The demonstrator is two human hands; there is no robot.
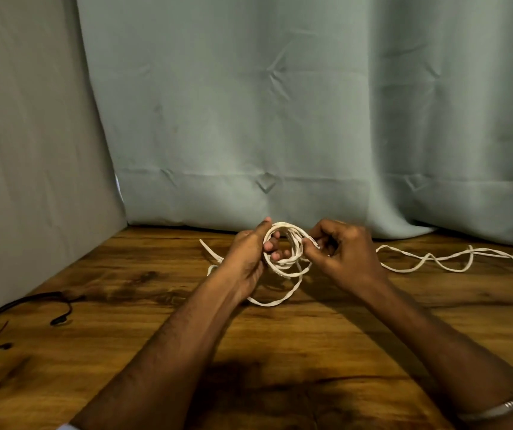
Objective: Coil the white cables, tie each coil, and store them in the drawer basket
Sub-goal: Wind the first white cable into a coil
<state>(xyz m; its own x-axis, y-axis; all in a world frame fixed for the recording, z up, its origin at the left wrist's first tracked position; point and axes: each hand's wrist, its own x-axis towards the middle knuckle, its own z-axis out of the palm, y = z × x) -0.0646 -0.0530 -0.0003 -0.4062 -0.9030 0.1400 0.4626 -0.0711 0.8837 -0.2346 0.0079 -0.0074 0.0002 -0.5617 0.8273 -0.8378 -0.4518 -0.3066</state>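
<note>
Black cable (16,311) lies on the bench (156,305) well left of our left hand (249,252); curtain (280,119) hangs just behind. Loose white cable (435,259) trails right of our right hand (339,252). Left fingers curl through the white coil (283,265), gripping it. Right fingers pinch the coil's cable end, between both hands above the bench.

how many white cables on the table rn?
2 that I can separate: a white coil gripped by both hands, its tail looping toward the near edge, and a loose white cable trailing right. They may join behind the right hand.
</note>
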